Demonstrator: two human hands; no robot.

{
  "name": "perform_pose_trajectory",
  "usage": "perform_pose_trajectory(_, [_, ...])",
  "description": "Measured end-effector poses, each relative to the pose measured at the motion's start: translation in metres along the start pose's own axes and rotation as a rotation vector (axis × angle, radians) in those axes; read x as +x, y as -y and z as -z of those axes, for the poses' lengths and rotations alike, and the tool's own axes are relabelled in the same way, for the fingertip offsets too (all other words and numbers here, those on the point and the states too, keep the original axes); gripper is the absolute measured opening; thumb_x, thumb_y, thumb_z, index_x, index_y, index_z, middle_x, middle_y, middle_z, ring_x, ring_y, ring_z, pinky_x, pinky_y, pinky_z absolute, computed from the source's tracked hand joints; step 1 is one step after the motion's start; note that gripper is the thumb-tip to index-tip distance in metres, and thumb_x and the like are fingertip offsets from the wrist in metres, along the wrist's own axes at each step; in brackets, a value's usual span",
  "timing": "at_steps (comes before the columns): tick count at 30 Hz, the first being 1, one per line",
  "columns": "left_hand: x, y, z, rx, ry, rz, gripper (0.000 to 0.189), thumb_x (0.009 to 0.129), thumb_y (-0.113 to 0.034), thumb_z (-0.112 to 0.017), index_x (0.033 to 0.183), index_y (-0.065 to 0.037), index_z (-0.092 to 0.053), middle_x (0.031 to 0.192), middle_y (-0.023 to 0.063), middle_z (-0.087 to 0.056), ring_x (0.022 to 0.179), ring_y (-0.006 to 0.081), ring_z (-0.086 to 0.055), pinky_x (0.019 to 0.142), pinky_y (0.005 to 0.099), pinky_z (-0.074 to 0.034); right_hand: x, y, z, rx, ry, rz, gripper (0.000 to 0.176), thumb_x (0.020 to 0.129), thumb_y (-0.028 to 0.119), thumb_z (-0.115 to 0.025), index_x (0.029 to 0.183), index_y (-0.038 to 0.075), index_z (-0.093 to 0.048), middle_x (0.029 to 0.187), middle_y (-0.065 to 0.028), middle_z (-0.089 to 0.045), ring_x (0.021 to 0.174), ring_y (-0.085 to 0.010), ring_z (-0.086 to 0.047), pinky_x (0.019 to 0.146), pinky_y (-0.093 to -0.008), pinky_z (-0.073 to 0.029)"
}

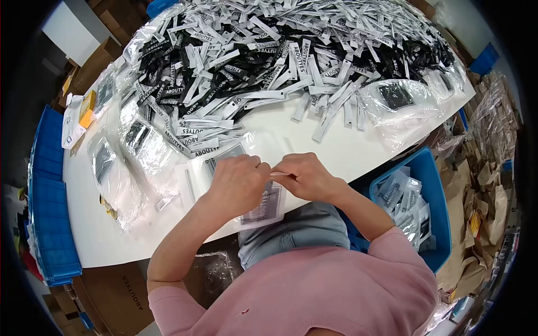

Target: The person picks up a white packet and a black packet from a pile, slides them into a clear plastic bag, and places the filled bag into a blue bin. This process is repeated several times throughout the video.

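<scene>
At the near edge of the white table [358, 162], my left hand [238, 178] and my right hand [305, 176] meet with fingers pinched. Between them is the upper edge of a clear plastic bag [263, 208], which hangs down toward my lap. Dark printing shows through the bag, too blurred to read. A thin pale strip [280, 174] sticks out at my right fingertips. Just behind my left hand, another clear bag with a dark grey panel [228, 157] lies flat. Part of the held bag is hidden behind my left hand.
A large heap of black and white ABOUTYES strips [269, 67] covers the table's far side. Stacks of clear bags [140, 145] lie left, more bags [400, 103] right. A blue bin [440, 224] with filled bags stands right; blue trays [47, 196] line the left edge.
</scene>
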State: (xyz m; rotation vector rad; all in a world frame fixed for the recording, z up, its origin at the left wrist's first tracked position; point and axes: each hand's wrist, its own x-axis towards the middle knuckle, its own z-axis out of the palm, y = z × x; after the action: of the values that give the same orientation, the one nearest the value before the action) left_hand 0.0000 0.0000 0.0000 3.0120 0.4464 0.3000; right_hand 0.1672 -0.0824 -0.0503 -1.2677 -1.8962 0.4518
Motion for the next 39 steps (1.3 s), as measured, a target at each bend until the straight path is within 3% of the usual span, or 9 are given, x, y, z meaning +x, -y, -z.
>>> perform_pose_trajectory(5, [-0.001,0.015,-0.033,-0.306,-0.136,0.121,0.017,0.075,-0.020,-0.065,0.069,-0.006,-0.058,0.054,0.0107,-0.055,0.049,0.0284,-0.056,0.046,0.0382,-0.043,-0.057,-0.017,0.052,0.014,-0.073,-0.127,0.006,0.076,0.006,-0.065,0.081,0.003,-0.063,0.063,-0.0097,-0.055,0.056,-0.0238,-0.053,0.050,-0.0310,-0.040])
perform_pose_trajectory(8, [-0.024,0.035,-0.034,-0.398,-0.124,0.397,0.017,0.074,-0.021,-0.066,0.078,-0.006,-0.062,0.061,0.0107,-0.059,0.052,0.0269,-0.058,0.050,0.0342,-0.046,-0.137,-0.033,0.157,-0.044,0.013,-0.878,0.013,0.077,0.010,-0.060,0.073,-0.002,-0.062,0.066,-0.0127,-0.058,0.060,-0.0225,-0.055,0.055,-0.0318,-0.043])
perform_pose_trajectory(11, [-0.054,0.044,-0.051,-0.463,-0.174,0.411,0.046,0.066,-0.026,-0.074,0.102,-0.002,-0.059,0.100,0.0140,-0.058,0.089,0.0283,-0.058,0.071,0.0352,-0.048,-0.189,-0.048,0.205,-0.621,0.119,-0.881,0.019,0.080,0.015,-0.060,0.084,-0.003,-0.062,0.080,-0.0146,-0.062,0.070,-0.0241,-0.059,0.064,-0.0317,-0.048])
perform_pose_trajectory(13, [-0.044,0.027,-0.054,-0.327,-0.198,0.378,0.051,0.065,-0.026,-0.074,0.107,-0.003,-0.057,0.106,0.0153,-0.055,0.096,0.0311,-0.054,0.078,0.0377,-0.046,-0.160,-0.046,0.195,-0.997,-0.275,-0.662,0.021,0.079,0.015,-0.061,0.091,-0.002,-0.062,0.087,-0.0157,-0.063,0.076,-0.0269,-0.061,0.069,-0.0333,-0.049])
perform_pose_trajectory(14, [-0.038,0.019,-0.056,-0.187,-0.212,0.347,0.056,0.065,-0.027,-0.075,0.112,-0.003,-0.054,0.112,0.0165,-0.052,0.104,0.0338,-0.050,0.085,0.0402,-0.043,-0.135,-0.056,0.174,-0.644,-0.437,-0.701,0.022,0.078,0.013,-0.063,0.096,0.001,-0.062,0.088,-0.0165,-0.062,0.079,-0.0292,-0.061,0.070,-0.0325,-0.049])
perform_pose_trajectory(18, [-0.033,0.007,-0.078,-0.181,-0.168,0.323,0.052,0.069,-0.015,-0.070,0.116,-0.002,-0.052,0.115,0.0171,-0.052,0.107,0.0358,-0.049,0.090,0.0423,-0.041,-0.003,-0.080,0.071,-0.338,-0.096,-0.107,0.016,0.079,0.011,-0.061,0.093,0.004,-0.064,0.089,-0.0118,-0.064,0.081,-0.0286,-0.061,0.071,-0.0352,-0.049])
perform_pose_trajectory(25, [-0.064,0.017,-0.094,-0.223,-0.333,0.173,0.032,0.076,-0.008,-0.061,0.107,-0.001,-0.056,0.111,0.0179,-0.056,0.106,0.0312,-0.053,0.093,0.0427,-0.040,0.181,-0.128,-0.048,-0.602,0.132,-0.042,0.025,0.079,0.008,-0.051,0.103,0.007,-0.058,0.095,-0.0129,-0.059,0.087,-0.0314,-0.056,0.078,-0.0401,-0.046])
perform_pose_trajectory(34, [-0.066,0.017,-0.102,-0.289,-0.509,0.263,0.028,0.075,-0.001,-0.056,0.103,0.004,-0.057,0.105,0.0178,-0.060,0.097,0.0327,-0.058,0.090,0.0411,-0.044,0.166,-0.123,0.025,0.007,0.011,-0.461,0.033,0.085,0.031,-0.052,0.080,0.000,-0.064,0.071,-0.0162,-0.062,0.072,-0.0343,-0.059,0.069,-0.0421,-0.046])
perform_pose_trajectory(39, [-0.069,0.018,-0.105,-0.329,-0.520,0.293,0.030,0.075,-0.001,-0.055,0.104,0.005,-0.055,0.106,0.0181,-0.059,0.097,0.0344,-0.057,0.090,0.0413,-0.044,0.095,-0.117,0.027,-0.434,0.373,0.122,0.025,0.077,0.020,-0.058,0.099,0.008,-0.059,0.095,-0.0075,-0.058,0.081,-0.0272,-0.059,0.068,-0.0375,-0.047])
